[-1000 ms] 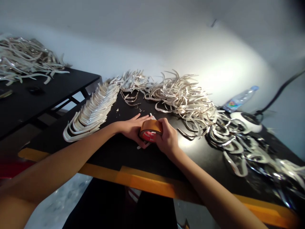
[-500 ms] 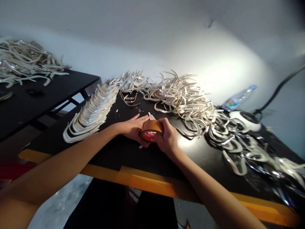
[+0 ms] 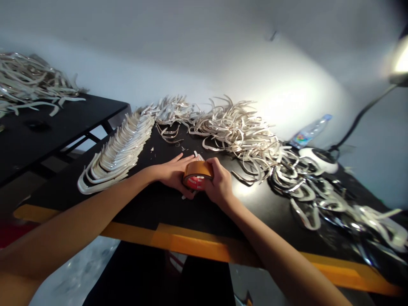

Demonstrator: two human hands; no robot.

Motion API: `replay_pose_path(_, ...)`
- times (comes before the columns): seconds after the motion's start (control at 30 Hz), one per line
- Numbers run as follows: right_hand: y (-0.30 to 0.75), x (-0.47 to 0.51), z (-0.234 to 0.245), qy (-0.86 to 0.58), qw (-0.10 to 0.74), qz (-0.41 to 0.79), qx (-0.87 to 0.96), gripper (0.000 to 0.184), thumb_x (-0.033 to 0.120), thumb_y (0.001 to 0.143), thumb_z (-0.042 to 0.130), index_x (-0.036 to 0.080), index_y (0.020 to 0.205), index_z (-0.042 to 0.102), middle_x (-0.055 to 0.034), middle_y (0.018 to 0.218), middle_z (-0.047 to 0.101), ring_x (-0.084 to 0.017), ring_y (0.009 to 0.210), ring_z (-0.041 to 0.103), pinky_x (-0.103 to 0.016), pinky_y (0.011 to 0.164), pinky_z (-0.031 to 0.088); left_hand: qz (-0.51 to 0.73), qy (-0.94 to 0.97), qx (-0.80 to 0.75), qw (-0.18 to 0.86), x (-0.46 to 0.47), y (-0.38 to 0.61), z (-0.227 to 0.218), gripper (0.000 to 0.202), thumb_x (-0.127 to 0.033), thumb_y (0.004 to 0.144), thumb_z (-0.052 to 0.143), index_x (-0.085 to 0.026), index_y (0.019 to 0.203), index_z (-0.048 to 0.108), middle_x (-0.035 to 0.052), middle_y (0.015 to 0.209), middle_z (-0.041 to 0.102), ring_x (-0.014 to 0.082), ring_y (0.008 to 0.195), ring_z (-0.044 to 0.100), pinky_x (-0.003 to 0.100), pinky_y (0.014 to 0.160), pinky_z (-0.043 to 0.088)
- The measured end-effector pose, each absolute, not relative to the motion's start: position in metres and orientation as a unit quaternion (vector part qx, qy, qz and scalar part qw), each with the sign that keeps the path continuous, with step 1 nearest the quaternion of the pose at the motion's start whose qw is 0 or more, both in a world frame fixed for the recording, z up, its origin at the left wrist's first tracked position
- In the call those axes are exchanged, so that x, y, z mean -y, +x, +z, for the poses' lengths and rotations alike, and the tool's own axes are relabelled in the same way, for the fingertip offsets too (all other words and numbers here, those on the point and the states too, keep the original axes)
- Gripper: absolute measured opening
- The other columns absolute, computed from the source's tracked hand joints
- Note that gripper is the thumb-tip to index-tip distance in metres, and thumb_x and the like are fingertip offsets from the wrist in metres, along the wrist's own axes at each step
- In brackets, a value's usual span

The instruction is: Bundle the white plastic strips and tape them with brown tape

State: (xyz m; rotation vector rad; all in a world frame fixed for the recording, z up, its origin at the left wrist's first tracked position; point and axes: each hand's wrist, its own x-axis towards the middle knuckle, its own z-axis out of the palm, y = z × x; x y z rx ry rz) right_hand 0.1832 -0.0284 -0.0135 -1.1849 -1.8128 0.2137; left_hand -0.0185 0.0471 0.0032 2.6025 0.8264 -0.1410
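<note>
In the head view, your right hand [image 3: 219, 185] curls tight around a roll of brown tape [image 3: 197, 171], over the black table [image 3: 149, 208]. Your left hand [image 3: 174, 174] lies open, fingers spread, touching the roll's side.

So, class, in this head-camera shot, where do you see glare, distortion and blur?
In the head view, a lamp flares top right, glare whitens the wall and black table top, the left forearm swells toward the corner from wide-angle distortion, and the lower-right shiny strips look soft.
</note>
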Motion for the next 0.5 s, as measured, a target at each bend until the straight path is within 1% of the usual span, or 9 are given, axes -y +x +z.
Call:
replay_pose_path(0.1, 0.185, 0.028, -0.012, -0.485, 0.529, 0.094, 0.69, 0.025, 0.026, 0.073, 0.058, 0.024, 0.097, 0.052, 0.0029, 0.077, 0.057, -0.017, 0.064, 0.049, -0.027, 0.062, 0.04, -0.046, 0.93, -0.298, 0.211, -0.048, -0.019, 0.004, 0.121, -0.076, 0.068, 0.078, -0.031, 0.167, 0.023, 0.0103, 0.176, 0.005, 0.0385, 0.162, -0.005, 0.063, 0.126, -0.01)
replay_pose_path(0.17, 0.186, 0.029, -0.011, -0.483, 0.551, 0.094, 0.674, 0.026, 0.024, 0.071, 0.055, 0.024, 0.097, 0.052, 0.0027, 0.077, 0.057, -0.017, 0.065, 0.049, -0.027, 0.063, 0.041, -0.04, 0.929, -0.297, 0.22, -0.05, -0.019, 0.003, 0.125, -0.075, 0.068, 0.078, -0.03, 0.168, 0.018, 0.0095, 0.176, 0.006, 0.0387, 0.162, -0.004, 0.062, 0.126, -0.011)
replay_pose_path(0.27, 0.184, 0.032, -0.01, -0.482, 0.528, 0.104, 0.692, 0.028, 0.023, 0.067, 0.053, 0.024, 0.094, 0.052, 0.0036, 0.076, 0.057, -0.016, 0.063, 0.048, -0.027, 0.062, 0.041, -0.046, 0.926, -0.3, 0.225, -0.051, -0.02, 0.001, 0.124, -0.075, 0.067, 0.079, -0.031, 0.167, 0.02, 0.0084, 0.177, 0.002, 0.0389, 0.162, -0.007, 0.062, 0.125, -0.013)
replay_pose_path(0.33, 0.182, 0.033, -0.011, -0.48, 0.506, 0.11, 0.708, 0.028, 0.023, 0.066, 0.054, 0.024, 0.094, 0.052, 0.004, 0.075, 0.057, -0.016, 0.062, 0.047, -0.027, 0.062, 0.04, -0.053, 0.926, -0.302, 0.221, -0.053, -0.02, -0.002, 0.124, -0.074, 0.065, 0.08, -0.031, 0.167, 0.023, 0.0092, 0.176, -0.002, 0.0389, 0.161, -0.009, 0.062, 0.125, -0.014)
replay_pose_path(0.43, 0.18, 0.034, -0.013, -0.478, 0.477, 0.115, 0.728, 0.027, 0.022, 0.067, 0.054, 0.024, 0.094, 0.052, 0.0028, 0.077, 0.059, -0.016, 0.063, 0.049, -0.027, 0.064, 0.04, -0.046, 0.929, -0.295, 0.217, -0.055, -0.022, -0.006, 0.132, -0.072, 0.063, 0.084, -0.028, 0.168, 0.017, 0.0128, 0.176, -0.006, 0.0396, 0.161, -0.008, 0.062, 0.125, -0.012)
replay_pose_path(0.5, 0.179, 0.034, -0.015, -0.48, 0.46, 0.116, 0.738, 0.027, 0.022, 0.068, 0.054, 0.025, 0.095, 0.051, 0.0015, 0.08, 0.061, -0.017, 0.064, 0.051, -0.028, 0.064, 0.04, -0.033, 0.932, -0.286, 0.219, -0.057, -0.023, -0.009, 0.134, -0.069, 0.063, 0.085, -0.026, 0.168, 0.014, 0.015, 0.175, -0.004, 0.0401, 0.161, -0.008, 0.064, 0.125, -0.011)
